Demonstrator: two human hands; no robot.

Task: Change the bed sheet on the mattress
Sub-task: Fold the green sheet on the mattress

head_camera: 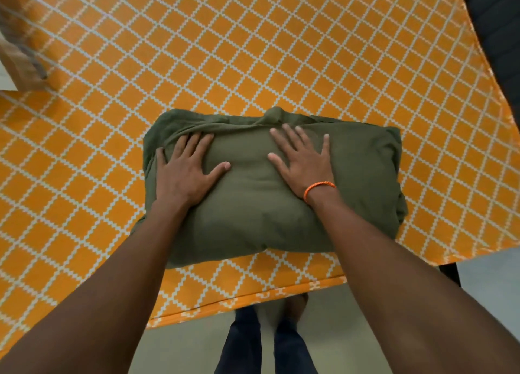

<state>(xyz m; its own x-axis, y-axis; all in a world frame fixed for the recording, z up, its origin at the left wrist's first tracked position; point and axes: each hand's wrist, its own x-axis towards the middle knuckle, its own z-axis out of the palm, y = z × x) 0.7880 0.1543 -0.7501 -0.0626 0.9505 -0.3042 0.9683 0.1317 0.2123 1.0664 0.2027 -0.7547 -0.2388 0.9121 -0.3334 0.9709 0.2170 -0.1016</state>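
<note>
An orange bed sheet (253,50) with a white lattice pattern covers the mattress and fills most of the view. On it, near the front edge, lies a folded olive-green sheet (360,176) in a thick bundle. My left hand (183,171) lies flat on the bundle's left part, fingers spread. On the bundle's middle my right hand (304,162) presses flat, with an orange band at its wrist. Neither hand curls round the cloth.
The mattress's front edge (253,300) runs just in front of my legs and bare feet on a pale floor (337,331). A wooden piece (19,53) shows at the upper left. Something dark (495,36) stands beyond the bed's right side.
</note>
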